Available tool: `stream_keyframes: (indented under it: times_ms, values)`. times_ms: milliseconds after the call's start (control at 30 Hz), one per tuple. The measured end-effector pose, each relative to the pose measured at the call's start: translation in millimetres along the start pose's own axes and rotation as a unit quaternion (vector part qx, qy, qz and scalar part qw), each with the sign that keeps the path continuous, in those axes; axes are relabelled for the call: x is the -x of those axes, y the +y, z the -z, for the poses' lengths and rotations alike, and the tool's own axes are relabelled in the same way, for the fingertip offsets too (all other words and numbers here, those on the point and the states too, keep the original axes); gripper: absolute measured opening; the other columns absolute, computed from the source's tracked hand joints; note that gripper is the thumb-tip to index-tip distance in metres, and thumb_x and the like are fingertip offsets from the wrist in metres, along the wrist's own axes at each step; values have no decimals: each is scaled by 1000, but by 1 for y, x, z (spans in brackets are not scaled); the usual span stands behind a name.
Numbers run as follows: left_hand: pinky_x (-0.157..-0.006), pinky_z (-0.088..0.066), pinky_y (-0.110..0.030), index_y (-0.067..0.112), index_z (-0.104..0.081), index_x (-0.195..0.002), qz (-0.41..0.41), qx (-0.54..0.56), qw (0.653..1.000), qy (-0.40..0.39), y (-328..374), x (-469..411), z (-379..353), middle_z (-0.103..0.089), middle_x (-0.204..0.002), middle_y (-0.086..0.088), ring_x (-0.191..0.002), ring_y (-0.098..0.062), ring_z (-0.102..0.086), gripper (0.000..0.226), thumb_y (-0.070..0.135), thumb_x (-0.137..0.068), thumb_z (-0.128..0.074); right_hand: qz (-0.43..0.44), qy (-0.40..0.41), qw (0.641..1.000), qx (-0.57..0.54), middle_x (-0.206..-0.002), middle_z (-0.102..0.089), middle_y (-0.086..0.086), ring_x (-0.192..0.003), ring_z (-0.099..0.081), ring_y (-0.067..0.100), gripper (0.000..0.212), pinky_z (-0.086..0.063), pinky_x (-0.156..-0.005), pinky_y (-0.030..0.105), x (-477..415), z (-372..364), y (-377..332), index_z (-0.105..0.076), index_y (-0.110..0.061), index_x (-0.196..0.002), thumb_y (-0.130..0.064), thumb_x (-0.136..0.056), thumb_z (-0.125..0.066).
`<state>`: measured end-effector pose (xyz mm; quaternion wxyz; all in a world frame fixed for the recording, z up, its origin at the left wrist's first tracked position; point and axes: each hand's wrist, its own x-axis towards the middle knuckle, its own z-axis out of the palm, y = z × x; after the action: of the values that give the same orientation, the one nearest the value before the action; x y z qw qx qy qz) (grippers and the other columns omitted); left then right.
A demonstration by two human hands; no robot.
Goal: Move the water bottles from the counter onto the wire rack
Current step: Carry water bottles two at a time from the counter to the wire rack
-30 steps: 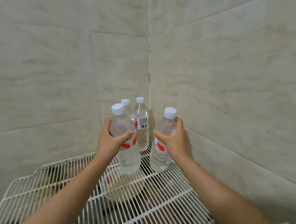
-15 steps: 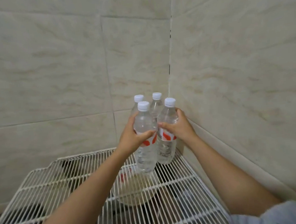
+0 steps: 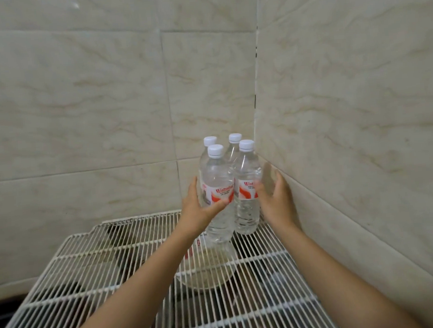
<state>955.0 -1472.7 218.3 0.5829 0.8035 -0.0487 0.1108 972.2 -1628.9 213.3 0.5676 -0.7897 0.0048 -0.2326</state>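
I'm setting two bottles down on the wire rack. My left hand is clamped on the front-left bottle; my right hand has its fingers apart beside the front-right bottle. Next I'd let go left and draw both hands away.

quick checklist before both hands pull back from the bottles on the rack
1. Right front bottle upright on the wire rack: ok.
2. Right hand off it: ok, blurred, fingers spread.
3. Left hand off the left front bottle: not ok, thumb and fingers wrap it.
4. Left front bottle's base seated on the wires: cannot tell.
5. Two back bottles standing in the corner: ok.
6. Bare rack for more bottles: ok, wires bare to the left.
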Motion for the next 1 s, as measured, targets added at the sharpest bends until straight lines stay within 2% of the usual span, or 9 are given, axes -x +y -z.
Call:
stream_keyframes:
  times_ms: [100,167,267,367,500,633,800,900,1000]
  values:
    - [-108,-34,-50,27,-10,-145,79,-67,995,-3,-17,21,15,-23,-152,-11,-135,-28,-32,88,35,-78,-66,34,60,997,-28,-125,-47,0,-119,-45,18,50,-40,-98,34,37,-4,-5,-37,-14,-133,-30,-89,-53]
    - [-100,-43,-46,22,-12,-145,102,-107,989,1,-21,40,26,-22,-152,-12,-125,-24,-44,80,32,-83,-61,82,23,996,-14,-118,-42,-6,-115,-43,12,48,-38,-96,28,60,-14,-11,-41,-12,-130,-29,-87,-54]
    - [-107,-36,-44,20,-15,-145,95,-156,983,-9,-23,71,41,-22,-153,-10,-132,-24,-36,75,31,-85,-59,146,-77,984,64,-136,-38,2,-128,-34,14,56,-24,-106,24,85,-34,-16,-39,-13,-133,-34,-80,-45]
    - [-111,-30,-41,22,-19,-143,89,-197,976,17,-24,104,68,-25,-151,-6,-136,-23,-29,73,33,-84,-59,213,-149,955,144,-143,-33,12,-134,-30,24,56,-19,-104,26,100,-44,-16,-41,-13,-134,-32,-82,-47]
    - [-109,-31,-43,20,-33,-138,83,-260,952,137,-33,159,118,-40,-143,-8,-132,-24,-35,64,39,-83,-58,192,-222,934,201,-150,-21,10,-139,-18,25,52,-17,-112,37,109,-52,-14,-33,-20,-138,-30,-89,-50]
    - [-99,-33,-47,13,-54,-122,86,-364,882,288,-53,220,153,-58,-122,-14,-118,-34,-47,74,60,-67,-36,248,-279,892,253,-153,-15,6,-142,-9,22,52,-11,-114,39,126,-64,-25,-30,-23,-140,-33,-90,-45]
    - [-95,-34,-53,8,-57,-118,143,-369,826,400,-65,287,179,-57,-120,-20,-118,-40,-43,56,45,-76,-48,300,-340,859,236,-153,-18,3,-142,-10,19,55,-8,-115,42,173,-90,-62,-29,-25,-140,-38,-89,-46]
    - [-97,-32,-52,9,-53,-123,184,-351,811,431,-72,320,202,-52,-126,-21,-122,-40,-36,41,24,-85,-60,329,-369,838,232,-152,-20,4,-142,-12,20,55,-8,-115,43,211,-107,-82,-30,-25,-139,-40,-88,-47]
    - [-97,-33,-52,10,-52,-124,211,-345,797,449,-81,363,230,-51,-128,-19,-122,-40,-36,42,22,-84,-59,351,-383,824,228,-152,-22,5,-141,-14,21,56,-10,-114,42,253,-121,-100,-32,-25,-138,-42,-87,-49]
